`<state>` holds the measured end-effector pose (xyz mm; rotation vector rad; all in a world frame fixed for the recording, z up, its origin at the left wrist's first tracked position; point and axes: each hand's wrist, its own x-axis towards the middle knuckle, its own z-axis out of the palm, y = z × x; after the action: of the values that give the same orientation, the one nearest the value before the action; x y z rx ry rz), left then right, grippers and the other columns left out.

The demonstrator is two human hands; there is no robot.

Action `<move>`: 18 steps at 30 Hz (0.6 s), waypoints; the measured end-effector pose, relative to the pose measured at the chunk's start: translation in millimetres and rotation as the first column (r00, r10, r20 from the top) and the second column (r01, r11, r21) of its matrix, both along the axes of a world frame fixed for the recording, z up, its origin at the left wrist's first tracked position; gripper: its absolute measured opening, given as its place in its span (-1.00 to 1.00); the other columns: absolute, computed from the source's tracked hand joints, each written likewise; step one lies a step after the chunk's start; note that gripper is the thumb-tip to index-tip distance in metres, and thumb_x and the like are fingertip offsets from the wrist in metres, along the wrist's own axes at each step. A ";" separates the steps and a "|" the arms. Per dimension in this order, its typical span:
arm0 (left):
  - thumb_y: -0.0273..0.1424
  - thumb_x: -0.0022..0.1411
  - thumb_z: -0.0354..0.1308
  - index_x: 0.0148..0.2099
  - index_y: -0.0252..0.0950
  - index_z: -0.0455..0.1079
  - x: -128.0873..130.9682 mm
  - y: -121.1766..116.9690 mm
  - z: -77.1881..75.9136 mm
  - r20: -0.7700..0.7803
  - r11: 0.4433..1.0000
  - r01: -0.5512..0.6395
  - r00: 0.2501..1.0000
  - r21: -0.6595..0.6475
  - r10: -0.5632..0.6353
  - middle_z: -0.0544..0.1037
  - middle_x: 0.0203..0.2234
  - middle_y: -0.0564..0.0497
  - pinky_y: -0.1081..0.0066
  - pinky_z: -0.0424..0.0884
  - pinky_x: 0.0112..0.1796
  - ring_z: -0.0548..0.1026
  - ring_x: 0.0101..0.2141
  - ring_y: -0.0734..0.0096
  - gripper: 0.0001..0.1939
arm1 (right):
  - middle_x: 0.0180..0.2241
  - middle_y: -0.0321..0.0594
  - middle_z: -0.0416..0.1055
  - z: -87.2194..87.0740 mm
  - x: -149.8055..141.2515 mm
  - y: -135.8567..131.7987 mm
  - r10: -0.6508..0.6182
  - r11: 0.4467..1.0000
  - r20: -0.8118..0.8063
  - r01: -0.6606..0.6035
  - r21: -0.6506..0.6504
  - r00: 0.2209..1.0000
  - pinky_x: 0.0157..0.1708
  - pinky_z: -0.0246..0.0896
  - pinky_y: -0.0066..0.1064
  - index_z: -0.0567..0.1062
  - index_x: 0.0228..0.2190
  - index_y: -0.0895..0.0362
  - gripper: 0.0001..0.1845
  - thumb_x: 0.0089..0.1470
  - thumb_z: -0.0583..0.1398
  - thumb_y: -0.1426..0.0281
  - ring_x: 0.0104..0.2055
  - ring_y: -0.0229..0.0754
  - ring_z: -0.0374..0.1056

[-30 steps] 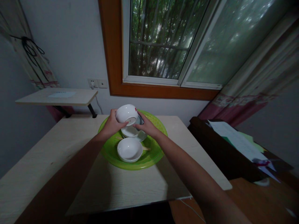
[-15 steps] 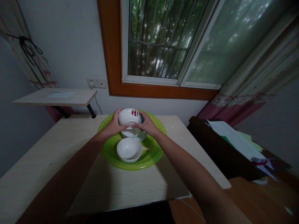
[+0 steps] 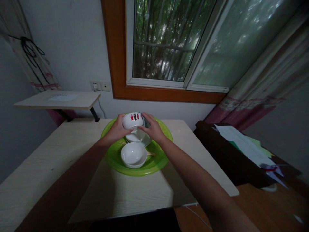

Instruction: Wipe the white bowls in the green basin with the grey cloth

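Note:
A white bowl with red marks (image 3: pixel 132 120) is held tilted above a green basin (image 3: pixel 159 161) on the table. My left hand (image 3: pixel 116 130) grips the bowl's left side. My right hand (image 3: pixel 151 128) is closed against its right side, with something grey under the fingers that I cannot make out. Below the held bowl, in the basin, sits another white bowl on a plate (image 3: pixel 136 138). A third white bowl (image 3: pixel 134 155) stands upright nearer to me, over wooden chopsticks (image 3: pixel 151 154).
The basin rests on a pale wooden table (image 3: pixel 60 161). A small shelf (image 3: pixel 58 99) juts from the wall at left. A dark cabinet with papers (image 3: pixel 243 145) stands at the right. A window (image 3: pixel 169 42) and curtains lie behind.
The held bowl has turned in my hands, so its red marks now face me. My right hand has come up against the bowl's right side.

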<state>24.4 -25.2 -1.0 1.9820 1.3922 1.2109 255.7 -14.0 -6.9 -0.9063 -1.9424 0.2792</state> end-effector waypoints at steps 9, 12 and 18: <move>-0.37 -0.03 0.37 0.13 -0.18 0.18 0.5 6.7 -7.8 -0.044 0.995 0.035 0.999 0.096 -0.031 0.48 0.03 -0.13 0.20 0.41 0.05 0.50 0.04 0.13 -0.31 | 0.39 -0.34 0.17 6.0 -17.7 -22.5 0.172 0.959 0.307 -0.231 0.165 0.936 0.45 -0.08 0.03 0.22 0.35 -0.14 -0.33 0.32 0.02 0.57 0.50 -0.14 -0.09; -0.38 -0.02 0.36 0.14 -0.17 0.19 0.0 6.8 -9.8 -0.069 0.993 0.044 0.997 0.106 -0.037 0.48 0.04 -0.12 0.19 0.40 0.08 0.49 0.06 0.12 -0.32 | 0.40 -0.37 0.16 4.1 -18.3 -21.2 0.144 0.969 0.295 -0.194 0.150 0.945 0.46 -0.08 0.01 0.22 0.35 -0.17 -0.29 0.30 0.03 0.61 0.50 -0.16 -0.08; -0.34 -0.03 0.40 0.13 -0.17 0.21 0.3 5.1 -8.5 -0.081 0.994 0.031 0.996 0.108 -0.022 0.48 0.03 -0.13 0.16 0.39 0.07 0.48 0.05 0.09 -0.31 | 0.34 -0.14 0.27 -3.4 -7.1 -3.0 -0.079 0.996 0.144 0.071 0.061 0.986 0.40 0.09 -0.05 0.30 0.33 0.03 -0.28 0.20 0.01 0.66 0.38 -0.09 0.20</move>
<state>24.6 -20.1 -9.4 2.1380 1.3589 1.2328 248.6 -17.0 -10.3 -0.9843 -2.0348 0.1168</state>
